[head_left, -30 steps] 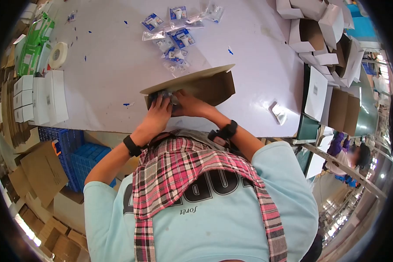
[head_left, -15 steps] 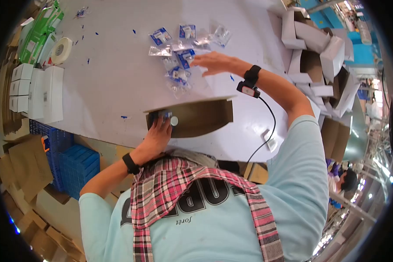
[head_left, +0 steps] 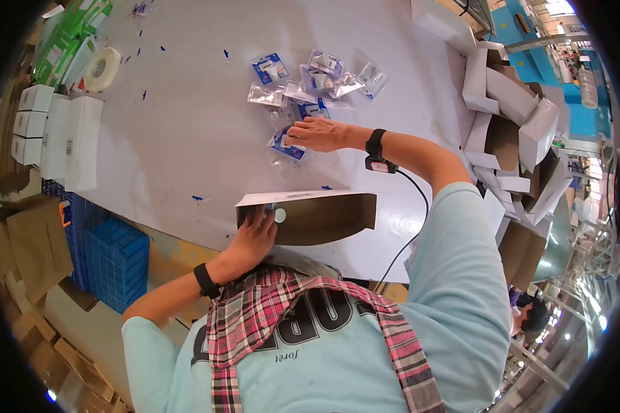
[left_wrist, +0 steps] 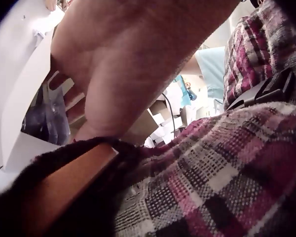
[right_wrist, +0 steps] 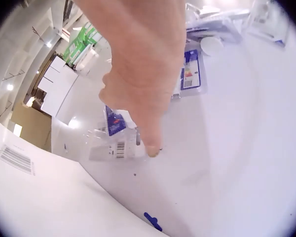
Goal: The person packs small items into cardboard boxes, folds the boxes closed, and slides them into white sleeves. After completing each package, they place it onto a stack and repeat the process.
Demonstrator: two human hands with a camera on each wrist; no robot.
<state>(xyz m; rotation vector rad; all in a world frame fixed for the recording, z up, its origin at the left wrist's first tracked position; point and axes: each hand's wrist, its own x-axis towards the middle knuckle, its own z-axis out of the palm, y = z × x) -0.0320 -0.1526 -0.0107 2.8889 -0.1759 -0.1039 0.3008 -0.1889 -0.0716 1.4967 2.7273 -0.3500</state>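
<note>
An open box (head_left: 327,224), brown inside with a white outer side, lies on its side near the front edge of the table. My left hand (head_left: 249,244) reaches into its left end, fingers resting against clear packs (left_wrist: 48,121) seen in the left wrist view. Beside those fingertips shows a round pale disc (head_left: 280,215). Beyond the box, my right hand (head_left: 320,134) is over the near end of a loose pile of clear blister packs, its fingertips at a blue-and-white pack (head_left: 287,146). In the right wrist view its thumb points down beside a barcoded pack (right_wrist: 119,149).
Other blister packs (head_left: 269,69) are spread behind the right hand. White boxes (head_left: 83,144), a tape roll (head_left: 102,69) and green packaging (head_left: 65,51) stand at the left. Open white cartons (head_left: 503,138) are heaped at the right. A cable (head_left: 420,213) hangs from the right wrist.
My right hand has left the box and moved out over the packs, lowering from the upper pack to the near ones. My left hand has stayed in the box. One more pack shows in the pile's upper part.
</note>
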